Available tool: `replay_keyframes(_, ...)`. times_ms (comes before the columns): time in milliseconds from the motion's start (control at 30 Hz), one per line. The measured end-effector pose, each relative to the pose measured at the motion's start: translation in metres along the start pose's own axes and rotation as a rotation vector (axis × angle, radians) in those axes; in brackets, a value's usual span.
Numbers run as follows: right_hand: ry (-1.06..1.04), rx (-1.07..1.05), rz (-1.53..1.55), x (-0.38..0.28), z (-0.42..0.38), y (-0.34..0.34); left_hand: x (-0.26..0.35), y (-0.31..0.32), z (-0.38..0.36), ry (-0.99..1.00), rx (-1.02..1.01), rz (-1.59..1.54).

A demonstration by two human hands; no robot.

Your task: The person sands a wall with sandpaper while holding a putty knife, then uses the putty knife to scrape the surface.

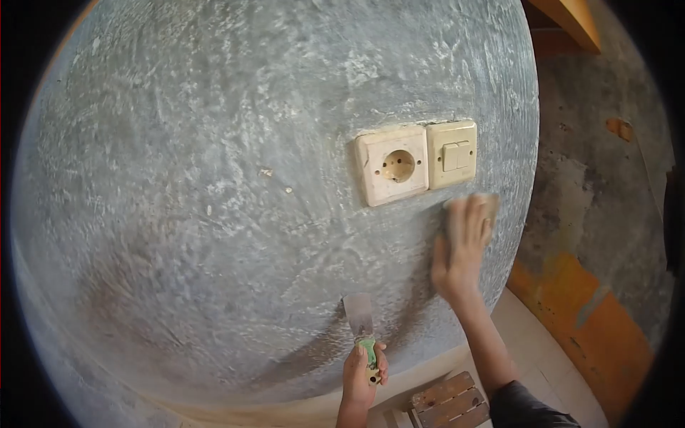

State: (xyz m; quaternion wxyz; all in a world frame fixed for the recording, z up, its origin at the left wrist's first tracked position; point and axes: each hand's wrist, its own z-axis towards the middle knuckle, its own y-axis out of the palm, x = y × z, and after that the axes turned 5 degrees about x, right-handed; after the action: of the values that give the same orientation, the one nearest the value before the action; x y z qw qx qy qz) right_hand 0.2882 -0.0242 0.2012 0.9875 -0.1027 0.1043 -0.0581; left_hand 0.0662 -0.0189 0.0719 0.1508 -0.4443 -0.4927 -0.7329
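Observation:
My left hand [357, 367] is closed around the green handle of a putty knife [359, 314], its metal blade pointing up near the grey wall [214, 250]. Below the light switch, my right hand [464, 250] lies against the wall with its fingers together and stretched upward, slightly smeared by motion. Under those fingers is a flat greyish-brown piece that looks like sandpaper [491, 205]; its edge shows beside the fingertips, and the rest is covered. A cream wall socket [372, 185] and the double light switch [457, 157] sit side by side just above this hand.
Whitish streaks and small chips mark the wall. A wooden slatted stool [449, 403] stands on the light tiled floor [539, 367] below. To the right, past the wall's edge, is a stained grey and orange surface [599, 299]. An orange frame [571, 21] shows at the top right.

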Motion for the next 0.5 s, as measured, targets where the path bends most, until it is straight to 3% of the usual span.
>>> replay_keyframes(33, 0.114, 0.155, 0.119, 0.0, 0.002, 0.009, 0.001, -0.007, -0.002, -0.006, -0.012, -0.033)
replay_keyframes(67, 0.115, 0.163, 0.1, -0.007, 0.0, 0.013, 0.003, -0.013, -0.003, -0.017, -0.03, -0.035)
replay_keyframes(133, -0.104, 0.128, 0.107, -0.04, -0.005, 0.021, 0.01, -0.022, -0.004, -0.044, -0.059, -0.019)
replay_keyframes(200, -0.292, -0.13, 0.13, -0.07, -0.025, 0.017, 0.017, -0.025, -0.005, -0.058, -0.07, -0.013)
replay_keyframes(267, -0.331, -0.035, -0.013, -0.047, -0.014, 0.024, 0.024, -0.033, -0.012, -0.074, -0.073, -0.005)
replay_keyframes(300, -0.329, -0.032, -0.02, -0.036, -0.004, 0.02, 0.027, -0.036, -0.014, -0.072, -0.068, -0.02)
replay_keyframes(367, -0.003, 0.188, 0.094, -0.02, 0.013, 0.011, 0.029, -0.042, -0.016, -0.067, -0.069, -0.043)
replay_keyframes(400, -0.006, 0.19, 0.087, -0.026, 0.011, 0.01, 0.028, -0.048, -0.017, -0.069, -0.067, -0.072)
replay_keyframes(467, -0.228, 0.17, 0.025, -0.05, 0.002, 0.016, 0.025, -0.051, -0.017, -0.07, -0.066, -0.105)
replay_keyframes(500, -0.315, -0.031, 0.009, -0.075, -0.002, 0.007, 0.023, -0.05, -0.018, -0.071, -0.051, -0.092)
